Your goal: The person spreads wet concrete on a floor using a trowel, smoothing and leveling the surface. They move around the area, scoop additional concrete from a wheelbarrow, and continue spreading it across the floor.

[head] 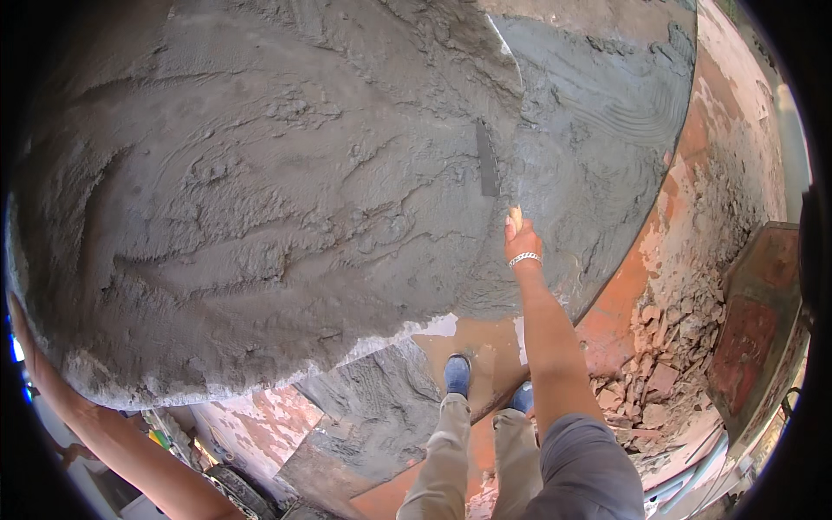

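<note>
My right hand (523, 240), with a chain bracelet at its wrist, grips the wooden handle of a trowel (487, 159). The trowel's dark, narrow-looking blade lies against wet grey mortar (292, 195). This mortar covers a broad, uneven surface with ridges and a ragged pale lower edge (383, 341). To the right of the blade spreads a bluish-grey mortar area (604, 110) with curved comb-like streaks. My left forearm (110, 442) reaches up along the left rim beside the mortar's edge; the left hand itself is out of view.
Broken tile and rubble (656, 383) lie at the right, beside a worn reddish-brown box-like object (747, 325). Light pipes (692, 478) lie below it. Under me are a mortar-smeared board (383, 403), orange flooring (390, 484) and my blue shoe (457, 375).
</note>
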A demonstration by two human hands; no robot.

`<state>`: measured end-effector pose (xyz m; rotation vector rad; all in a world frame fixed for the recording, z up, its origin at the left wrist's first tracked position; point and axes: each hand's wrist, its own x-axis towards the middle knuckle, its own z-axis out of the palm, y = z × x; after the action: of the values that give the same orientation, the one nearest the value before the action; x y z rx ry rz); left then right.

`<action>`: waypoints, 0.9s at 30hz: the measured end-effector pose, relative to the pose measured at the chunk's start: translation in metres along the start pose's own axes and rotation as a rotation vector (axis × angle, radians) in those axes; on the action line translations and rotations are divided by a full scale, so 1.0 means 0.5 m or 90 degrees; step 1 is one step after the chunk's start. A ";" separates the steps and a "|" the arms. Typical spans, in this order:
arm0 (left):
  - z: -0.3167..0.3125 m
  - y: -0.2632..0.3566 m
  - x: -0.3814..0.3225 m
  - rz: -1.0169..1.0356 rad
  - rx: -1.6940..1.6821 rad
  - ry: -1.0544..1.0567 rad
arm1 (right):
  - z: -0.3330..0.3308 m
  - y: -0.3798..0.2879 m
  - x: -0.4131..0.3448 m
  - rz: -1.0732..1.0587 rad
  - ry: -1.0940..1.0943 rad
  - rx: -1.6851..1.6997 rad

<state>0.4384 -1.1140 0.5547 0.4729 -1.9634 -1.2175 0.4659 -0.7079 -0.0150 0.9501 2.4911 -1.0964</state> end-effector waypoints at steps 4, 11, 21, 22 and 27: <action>0.021 0.010 -0.036 -0.026 -0.003 0.019 | 0.009 0.016 -0.020 -0.019 0.003 -0.034; 0.067 0.040 -0.063 -0.077 -0.092 -0.001 | -0.011 0.061 -0.183 0.025 0.008 0.135; 0.002 0.016 -0.009 -0.064 -0.037 -0.041 | 0.068 -0.119 -0.147 -0.566 -0.150 -0.054; -0.003 0.013 -0.005 -0.051 -0.019 -0.034 | 0.058 -0.078 -0.127 -0.500 -0.167 -0.099; -0.013 0.007 0.002 -0.036 0.004 -0.019 | 0.006 0.120 -0.051 -0.167 -0.046 -0.046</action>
<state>0.4428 -1.1169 0.5598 0.5186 -1.9910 -1.2602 0.5246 -0.6918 -0.0389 0.5646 2.6279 -1.0835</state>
